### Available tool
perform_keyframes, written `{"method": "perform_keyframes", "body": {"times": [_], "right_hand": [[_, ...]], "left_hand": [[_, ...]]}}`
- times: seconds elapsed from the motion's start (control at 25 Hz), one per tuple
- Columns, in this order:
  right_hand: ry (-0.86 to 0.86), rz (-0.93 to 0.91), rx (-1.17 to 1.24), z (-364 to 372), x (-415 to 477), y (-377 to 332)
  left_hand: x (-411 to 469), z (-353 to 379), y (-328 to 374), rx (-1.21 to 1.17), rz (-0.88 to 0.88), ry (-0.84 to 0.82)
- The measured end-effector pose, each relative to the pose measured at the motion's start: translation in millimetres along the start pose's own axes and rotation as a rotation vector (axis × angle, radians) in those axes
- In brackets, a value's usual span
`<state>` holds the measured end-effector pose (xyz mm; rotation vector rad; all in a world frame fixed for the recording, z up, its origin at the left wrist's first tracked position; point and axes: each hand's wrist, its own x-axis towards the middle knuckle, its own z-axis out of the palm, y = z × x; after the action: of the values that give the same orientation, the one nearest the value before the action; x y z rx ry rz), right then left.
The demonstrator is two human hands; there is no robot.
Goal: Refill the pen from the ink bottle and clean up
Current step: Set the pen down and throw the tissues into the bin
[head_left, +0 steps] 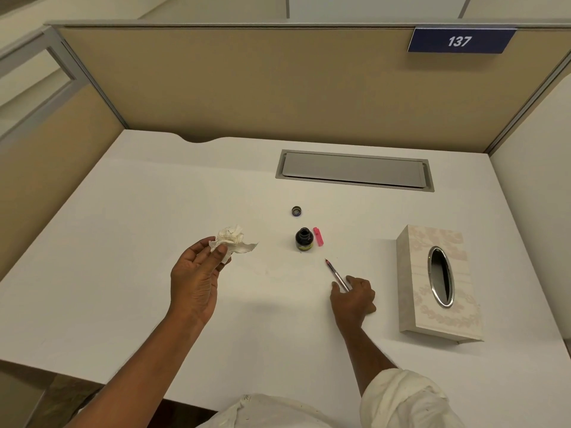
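Now: my left hand [197,273] pinches a crumpled tissue [231,237], soft and near weightless. My right hand [352,296] grips the pen [336,274] by its rear, nib bare. The ink bottle [304,238] stands open on the table [123,242]; likely tippy, so grip its body.

The number "137" is printed in white, slanted digits on a dark blue sign [460,41]. The sign is fixed near the top right of the beige partition [247,81] behind the desk [123,211], just under its grey upper rail. A yellowish label is seen low on the ink bottle [304,239], but what is printed on it is too small to be read.
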<state>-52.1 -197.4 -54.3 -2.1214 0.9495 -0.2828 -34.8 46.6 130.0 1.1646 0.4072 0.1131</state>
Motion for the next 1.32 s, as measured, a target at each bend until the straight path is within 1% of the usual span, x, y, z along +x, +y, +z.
{"method": "perform_keyframes", "body": {"times": [0.08,0.2,0.28,0.32,0.36,0.4,0.44,0.52,0.64,0.72,0.84,0.92,1.04,1.16,1.24,1.32], "right_hand": [[0.052,-0.032,0.02,-2.5,-1.5,-0.8],[0.181,-0.243,-0.042,-7.3,-8.5,-12.7],[0.188,-0.384,-0.07,-8.6,-16.9,-32.7],[0.149,-0.462,-0.044,-7.3,-25.5,-45.2],[0.076,-0.545,0.015,-4.9,-35.9,-58.6],[-0.037,-0.62,0.107,-2.0,-47.3,-73.1],[-0.19,-0.669,0.22,0.6,-60.8,-88.1],[-0.534,-0.688,0.393,5.4,-95.0,-116.8],[-0.922,-0.671,0.425,14.7,-145.3,-149.4],[-1.076,-0.709,0.405,23.6,-180.7,-163.3],[-1.201,-0.709,0.326,44.0,-232.5,-180.0],[-1.269,-0.661,0.266,59.9,-263.5,-188.4],[-1.356,-0.589,0.147,96.8,-325.0,-196.5],[-1.367,-0.633,-0.02,144.5,-389.9,-195.9],[-1.323,-0.665,-0.142,181.1,-430.7,-192.8],[-1.304,-0.701,-0.251,218.8,-464.9,-186.4]], "left_hand": [[-1.2,-1.7,1.5,-0.003,0.005,-0.002],[-5.8,-6.0,2.7,-0.007,0.019,0.023],[-10.4,-9.7,-0.3,-0.008,0.007,0.043],[-14.8,-14.3,-2.1,-0.009,-0.003,0.062],[-19.5,-20.1,-4.1,-0.01,-0.008,0.086],[-24.6,-27.4,-6.4,-0.011,-0.008,0.115],[-30.2,-36.2,-8.7,-0.014,-0.006,0.147],[-42.6,-58.5,-11.9,-0.032,0.003,0.233],[-60.6,-93.2,-13.5,-0.059,-0.019,0.376],[-73.8,-122.4,-11.1,-0.085,-0.017,0.449],[-84.5,-171.2,-6.7,-0.092,-0.002,0.529],[-87.5,-203.8,-5.8,-0.102,-0.007,0.599],[-93.2,-272.5,-6.1,-0.165,-0.048,0.681],[-96.0,-349.2,-14.1,-0.157,-0.13,0.755],[-98.6,-404.1,-25.3,-0.098,-0.191,0.865],[-103.8,-460.7,-41.6,0.011,-0.253,1.008]]}}
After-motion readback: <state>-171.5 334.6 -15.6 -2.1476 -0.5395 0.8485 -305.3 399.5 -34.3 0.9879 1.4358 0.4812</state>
